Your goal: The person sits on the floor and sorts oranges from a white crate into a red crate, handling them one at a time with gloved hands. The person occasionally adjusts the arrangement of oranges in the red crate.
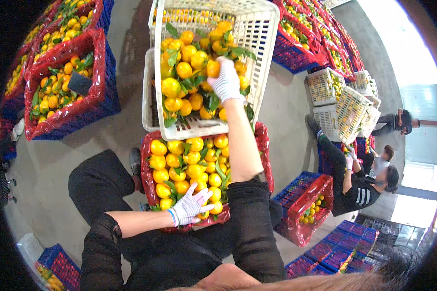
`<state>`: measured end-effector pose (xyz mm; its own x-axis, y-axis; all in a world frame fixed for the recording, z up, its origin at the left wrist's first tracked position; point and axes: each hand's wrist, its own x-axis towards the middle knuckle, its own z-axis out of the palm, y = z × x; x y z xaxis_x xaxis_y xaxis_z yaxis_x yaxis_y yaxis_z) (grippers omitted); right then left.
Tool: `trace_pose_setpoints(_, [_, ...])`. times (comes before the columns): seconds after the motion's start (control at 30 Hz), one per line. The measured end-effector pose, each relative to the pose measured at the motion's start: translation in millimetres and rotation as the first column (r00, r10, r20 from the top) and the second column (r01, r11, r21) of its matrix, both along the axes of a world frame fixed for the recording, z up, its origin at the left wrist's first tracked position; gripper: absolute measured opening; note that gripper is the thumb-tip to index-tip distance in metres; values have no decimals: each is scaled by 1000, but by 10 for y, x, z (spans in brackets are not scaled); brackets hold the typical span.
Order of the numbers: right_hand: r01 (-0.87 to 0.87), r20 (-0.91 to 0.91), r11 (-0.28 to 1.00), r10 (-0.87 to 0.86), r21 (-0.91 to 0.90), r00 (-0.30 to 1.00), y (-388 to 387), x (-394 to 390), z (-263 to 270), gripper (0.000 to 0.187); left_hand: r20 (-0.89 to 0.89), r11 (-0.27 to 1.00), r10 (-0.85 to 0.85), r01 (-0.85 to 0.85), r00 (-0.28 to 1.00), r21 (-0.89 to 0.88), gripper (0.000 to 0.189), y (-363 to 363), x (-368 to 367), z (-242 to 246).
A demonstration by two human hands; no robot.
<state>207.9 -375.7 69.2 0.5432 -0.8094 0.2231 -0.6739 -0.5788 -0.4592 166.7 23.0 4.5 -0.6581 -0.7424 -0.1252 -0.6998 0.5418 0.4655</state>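
A white plastic crate [253,69] of orange citrus fruit with green leaves stands tilted in front of me. My right hand [225,80], in a striped knit glove, reaches into it with the fingers around an orange citrus fruit [213,68]. Nearer to me is a crate lined with red plastic film [151,185], filled with rows of the same fruit [194,171]. My left hand [191,207], gloved alike, rests with spread fingers on the fruit at its near edge. Whether a fruit lies under that palm is hidden.
Blue crates with red liners and fruit [102,87] stand at the left, more at the upper right [295,54]. A half-filled lined crate [302,218] is right of my knee. Beyond it a co-worker [364,189] sits by stacked white crates [326,87]; other people are farther off.
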Motion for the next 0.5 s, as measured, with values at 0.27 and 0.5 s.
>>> trace_pose_setpoints(0.27, [107, 65, 735, -202, 670, 977, 1872, -1841, -7, 61, -8, 1000, 14, -14, 1000, 23, 82, 8, -6, -15])
trace_pose_setpoints(0.5, [88, -198, 704, 76, 705, 977, 2593, -2403, -620, 71, 24, 1000, 18, -18, 1000, 2, 78, 14, -9, 55])
